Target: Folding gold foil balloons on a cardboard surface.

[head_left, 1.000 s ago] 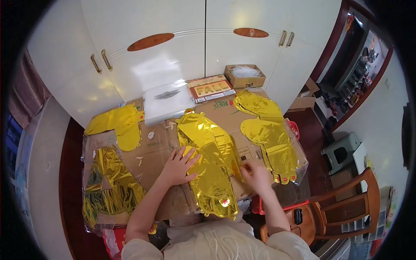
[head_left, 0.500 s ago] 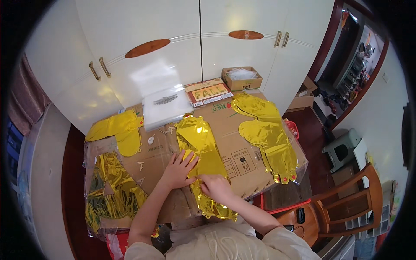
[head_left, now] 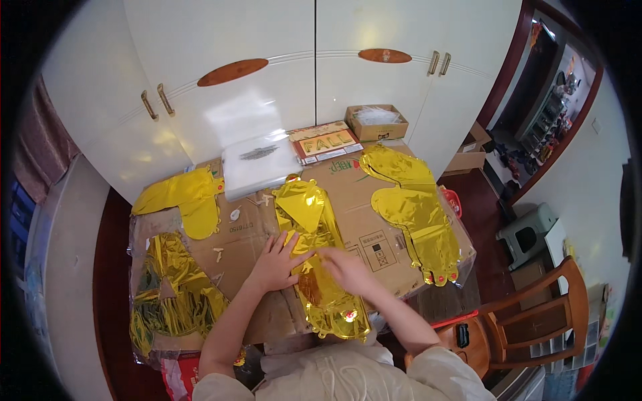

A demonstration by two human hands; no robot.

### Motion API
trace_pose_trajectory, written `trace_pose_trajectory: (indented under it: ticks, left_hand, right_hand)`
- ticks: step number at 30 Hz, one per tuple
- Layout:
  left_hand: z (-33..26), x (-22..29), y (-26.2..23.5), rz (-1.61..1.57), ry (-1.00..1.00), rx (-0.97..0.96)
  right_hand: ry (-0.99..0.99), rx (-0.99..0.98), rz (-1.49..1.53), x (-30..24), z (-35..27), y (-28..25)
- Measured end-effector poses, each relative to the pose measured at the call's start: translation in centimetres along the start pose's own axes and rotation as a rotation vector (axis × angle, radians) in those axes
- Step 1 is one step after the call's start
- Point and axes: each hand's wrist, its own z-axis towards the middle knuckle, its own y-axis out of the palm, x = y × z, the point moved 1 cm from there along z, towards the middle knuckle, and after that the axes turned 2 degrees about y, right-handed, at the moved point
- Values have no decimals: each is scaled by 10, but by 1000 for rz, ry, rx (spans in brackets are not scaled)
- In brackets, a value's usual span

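A worktop layered with flattened cardboard [head_left: 247, 244] carries everything. The broadest gold shape on it, a foil piece [head_left: 418, 220] with curved lobes, lies on the right, well apart from both hands. On the left, near the left forearm, spreads a crumpled gold bundle [head_left: 174, 294].

The folded gold foil [head_left: 321, 230] being handled lies flat at the middle, its long side running away from the person and its near end close to the worktop's front edge. It looks very light, thin and limp, likely slick and quick to slide; sharp creases or a hard tug could mark or tear it. Flat palm pressure should steady it better than a pinch, and the folded long edges seem the safest places to take hold, since the rim tabs look weaker.

The left hand [head_left: 273, 264] rests on its left edge, fingers spread and pinching nothing. The right hand [head_left: 344, 271] is on the foil, fingers bent, tips beside the left thumb; whether they grip a layer I cannot tell. Smallest, a red-and-white mark [head_left: 349, 315] sits near the foil's close end.
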Motion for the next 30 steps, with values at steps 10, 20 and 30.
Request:
trace_pose_trajectory:
  ticks: [10,20,30]
  left_hand:
    - [0,3,-2,-6,15,33]
    - [1,4,-4,1,16,44]
    - [1,5,-5,-29,15,44]
  right_hand:
    - [-63,-137,-451,86,38,-28]
    - [-88,-199,-593,82,42,-16]
    - [-89,-225,-644,81,43,-15]
